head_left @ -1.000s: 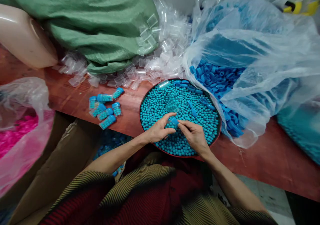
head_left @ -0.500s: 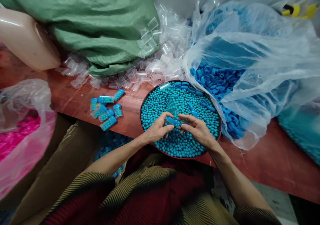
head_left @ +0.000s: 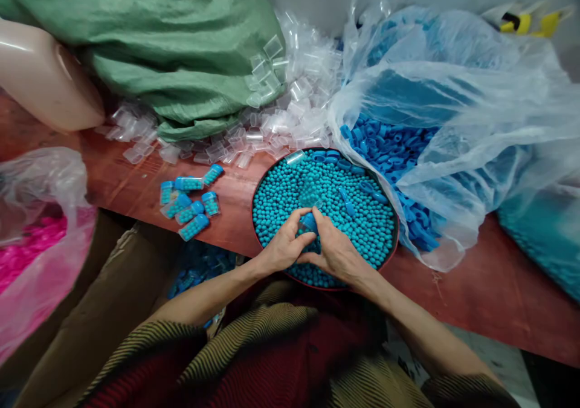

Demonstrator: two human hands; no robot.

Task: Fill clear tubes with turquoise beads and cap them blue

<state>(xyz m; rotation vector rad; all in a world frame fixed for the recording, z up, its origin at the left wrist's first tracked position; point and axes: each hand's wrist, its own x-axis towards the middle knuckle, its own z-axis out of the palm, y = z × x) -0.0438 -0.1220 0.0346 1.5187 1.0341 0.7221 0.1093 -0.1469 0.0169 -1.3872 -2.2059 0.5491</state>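
Observation:
Over a round red-rimmed tray (head_left: pixel 254 214) of blue beads (head_left: pixel 281 196), both hands meet around a small container with a blue cap (head_left: pixel 308 223). My left hand (head_left: pixel 286 242) grips it from the left with thumb and fingers. My right hand (head_left: pixel 334 248) presses on the cap from the right, its fingertips touching it. The container's lower part is mostly hidden by the fingers. Several loose blue caps (head_left: pixel 371 191) and a clear container (head_left: pixel 295 158) lie on the beads. Several filled, capped containers (head_left: pixel 194 226) lie on the table left of the tray.
Clear empty containers (head_left: pixel 272 127) are heaped behind the tray, beside a green sack (head_left: pixel 181 45). An open plastic bag (head_left: pixel 453 93) of blue caps stands right. Left are a beige container (head_left: pixel 40 75), a bag of pink pieces (head_left: pixel 27 245) and a cardboard box (head_left: pixel 90 299).
My right hand has moved left and closed in on my left hand at the container. The blue cap, earlier tilted between the hands, now shows at the top between the fingertips. The view has shifted slightly.

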